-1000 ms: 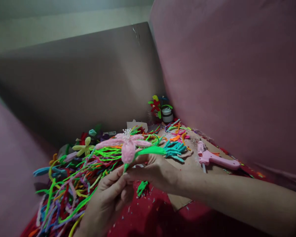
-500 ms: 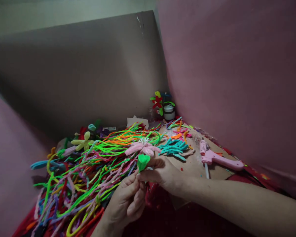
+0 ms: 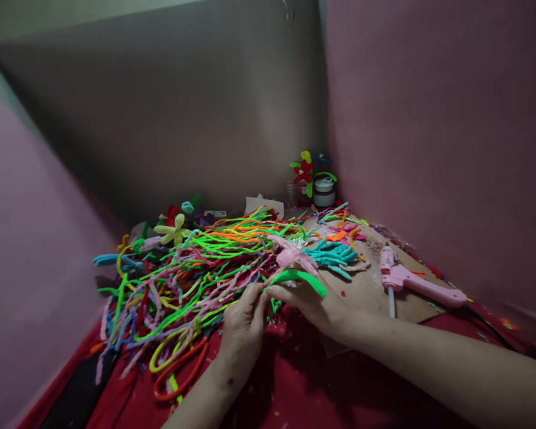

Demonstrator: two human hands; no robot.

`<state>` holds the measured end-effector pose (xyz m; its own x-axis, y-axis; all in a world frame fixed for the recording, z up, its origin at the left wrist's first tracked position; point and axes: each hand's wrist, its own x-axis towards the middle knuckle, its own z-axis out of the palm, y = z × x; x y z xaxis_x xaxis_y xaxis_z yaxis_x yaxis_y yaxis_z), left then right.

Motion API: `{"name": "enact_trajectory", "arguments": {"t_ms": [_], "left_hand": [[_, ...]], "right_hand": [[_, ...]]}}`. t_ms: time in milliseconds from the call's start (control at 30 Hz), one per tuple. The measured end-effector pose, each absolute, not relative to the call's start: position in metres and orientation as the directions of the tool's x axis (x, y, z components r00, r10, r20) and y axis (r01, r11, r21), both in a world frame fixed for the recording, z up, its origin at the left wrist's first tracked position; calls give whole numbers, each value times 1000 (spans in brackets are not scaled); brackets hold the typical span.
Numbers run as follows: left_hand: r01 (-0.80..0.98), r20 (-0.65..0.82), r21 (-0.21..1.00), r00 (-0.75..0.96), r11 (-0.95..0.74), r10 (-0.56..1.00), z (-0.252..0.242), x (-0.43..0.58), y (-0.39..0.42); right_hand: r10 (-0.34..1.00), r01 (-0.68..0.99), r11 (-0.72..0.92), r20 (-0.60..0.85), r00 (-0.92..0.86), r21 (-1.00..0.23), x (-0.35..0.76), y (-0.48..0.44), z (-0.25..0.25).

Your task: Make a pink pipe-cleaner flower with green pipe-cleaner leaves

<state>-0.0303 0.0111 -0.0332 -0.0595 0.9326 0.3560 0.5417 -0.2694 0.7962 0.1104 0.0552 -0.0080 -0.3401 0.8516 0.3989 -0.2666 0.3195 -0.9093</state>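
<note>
A pink fuzzy flower (image 3: 293, 256) with white stamens tilts above my two hands, and a long green leaf (image 3: 299, 277) arches below it to the right. My left hand (image 3: 246, 316) is closed in a pinch near the leaf's left end, gripping the flower's stem low down. Touching it at the fingertips, my right hand (image 3: 310, 302) is also closed, its thumb and fingers on the stem beneath the leaf. The stem itself is mostly hidden by my fingers.
Many coloured pipe cleaners (image 3: 214, 256) lie heaped at the left and centre. Teal pieces (image 3: 333, 255) rest on cardboard (image 3: 368, 292), beside a pink glue gun (image 3: 422, 286). Behind stand a lidded jar (image 3: 324, 192) and a red flower (image 3: 304, 171); a yellow flower (image 3: 173, 229) is at left.
The flower has tipped over to the right, and the green leaf now shows lengthwise instead of end-on. My left hand has turned, its knuckles now upward. The whole view has shifted.
</note>
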Motion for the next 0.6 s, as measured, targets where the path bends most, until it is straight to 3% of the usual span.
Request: {"name": "enact_trajectory", "arguments": {"t_ms": [100, 233, 400, 600], "left_hand": [[389, 266, 898, -110, -205, 958, -28, -26, 10], [43, 22, 999, -84, -18, 996, -18, -19, 9], [-325, -82, 939, 116, 116, 990, -12, -19, 8], [-496, -78, 816, 415, 297, 907, -16, -31, 11]], "right_hand": [[827, -252, 340, 416, -378, -906, 110, 52, -7], [820, -348, 260, 396, -413, -901, 109, 50, -11], [855, -343, 126, 277, -439, -931, 111, 48, -8], [868, -451, -121, 127, -481, -884, 115, 51, -5]]}}
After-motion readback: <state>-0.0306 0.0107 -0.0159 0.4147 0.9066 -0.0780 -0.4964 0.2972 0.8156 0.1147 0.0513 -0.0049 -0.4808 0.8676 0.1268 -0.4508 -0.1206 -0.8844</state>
